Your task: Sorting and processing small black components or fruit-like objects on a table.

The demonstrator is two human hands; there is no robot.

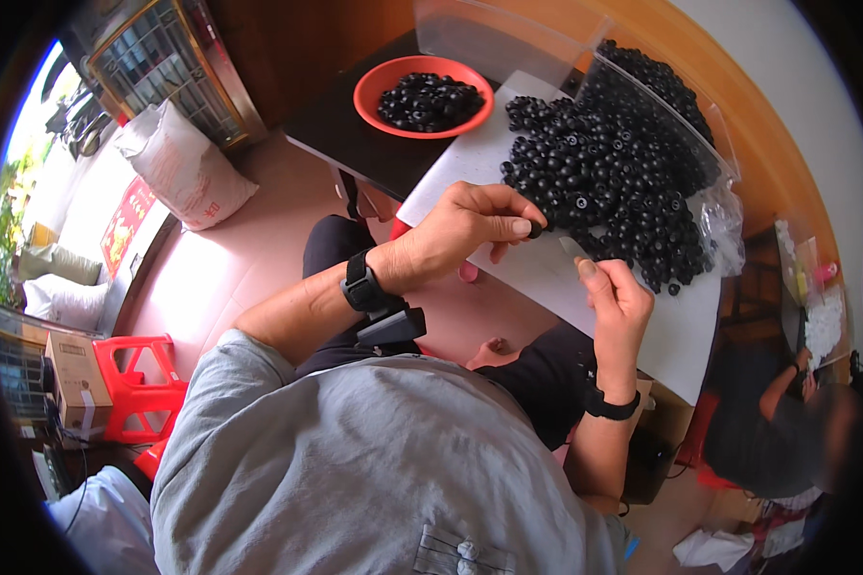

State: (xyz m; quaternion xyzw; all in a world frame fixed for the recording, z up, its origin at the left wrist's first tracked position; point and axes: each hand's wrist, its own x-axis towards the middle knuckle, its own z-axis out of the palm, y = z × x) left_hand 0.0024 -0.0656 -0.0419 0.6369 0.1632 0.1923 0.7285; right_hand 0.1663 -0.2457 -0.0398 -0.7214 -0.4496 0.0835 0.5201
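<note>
My left hand (465, 225) pinches one small round black piece (534, 230) between thumb and fingertips, over the near edge of the white tabletop (676, 345). Just right of it, my right hand (618, 299) is closed on a small thin blade (570, 246), whose pale tip points toward that piece. The blade's handle end is hidden in my fingers. Beyond both hands spreads a large heap of black round pieces (594, 177), some showing a hole in the middle. More such pieces (430, 102) lie in a red-orange bowl (365, 92) at the far left.
A clear plastic bin wall (657, 105) stands against the heap, with a crumpled clear bag (722, 225) at its right. The bowl rests on a black table (331, 139). Another person (772, 422) sits at the right. A red stool (139, 388) and white sack (187, 168) stand left.
</note>
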